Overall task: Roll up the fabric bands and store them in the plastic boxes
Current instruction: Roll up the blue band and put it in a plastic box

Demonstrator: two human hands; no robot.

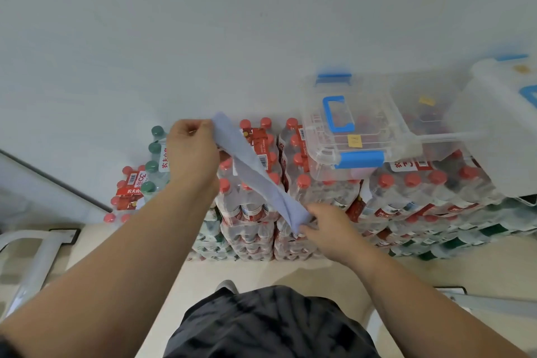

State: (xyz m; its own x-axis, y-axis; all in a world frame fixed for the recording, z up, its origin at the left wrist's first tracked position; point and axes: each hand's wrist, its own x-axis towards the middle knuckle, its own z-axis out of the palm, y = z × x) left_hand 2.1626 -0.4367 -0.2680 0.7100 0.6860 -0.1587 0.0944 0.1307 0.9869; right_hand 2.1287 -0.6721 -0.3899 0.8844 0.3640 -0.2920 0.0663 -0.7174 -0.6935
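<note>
A pale blue fabric band (pixel 252 171) stretches slantwise in the air between my hands, above stacked packs of bottled water. My left hand (pixel 193 151) pinches its upper end at the left. My right hand (pixel 327 229) pinches its lower end, which looks folded over. To the right, a clear plastic box (pixel 357 128) with a blue handle and blue clips sits on the bottle packs, its lid on. Behind it stands a second clear box (pixel 430 113) holding dark items, with a white lid (pixel 499 131) leaning over it at the far right.
Shrink-wrapped packs of red-capped bottles (pixel 319 200) fill the middle, with green-capped bottles (pixel 154 160) at the left against a white wall. A grey metal frame (pixel 37 264) stands low at the left. Beige floor lies below, where my dark shorts show.
</note>
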